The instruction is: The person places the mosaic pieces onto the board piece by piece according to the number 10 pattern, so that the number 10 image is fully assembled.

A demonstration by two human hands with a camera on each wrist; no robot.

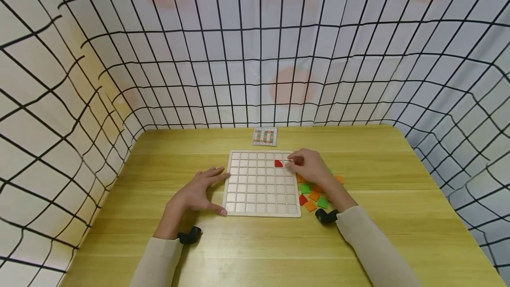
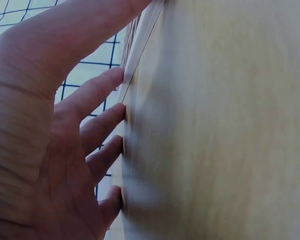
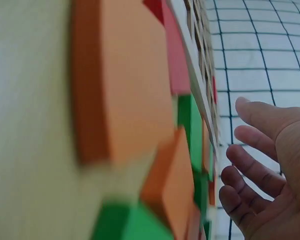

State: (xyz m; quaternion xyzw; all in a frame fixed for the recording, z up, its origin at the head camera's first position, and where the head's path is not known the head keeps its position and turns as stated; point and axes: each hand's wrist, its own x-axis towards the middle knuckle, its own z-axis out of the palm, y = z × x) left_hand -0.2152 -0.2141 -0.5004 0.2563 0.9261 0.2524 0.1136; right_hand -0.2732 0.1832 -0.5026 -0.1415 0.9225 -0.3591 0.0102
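Note:
A white gridded board lies flat on the table, with a red quarter-round piece in a cell near its upper right. My left hand is spread at the board's left side, thumb at the lower left corner and a finger at the left edge. Over the upper right edge of the board is my right hand; its fingers are loosely bent in the right wrist view, and no piece shows between them. Orange, green and red pieces, among them a green one and an orange one, lie right of the board, partly under the right forearm.
A small card with a coloured grid pattern lies behind the board. Black netting over pale cloth encloses the back and sides of the wooden table. Dark wrist-worn devices show at both wrists.

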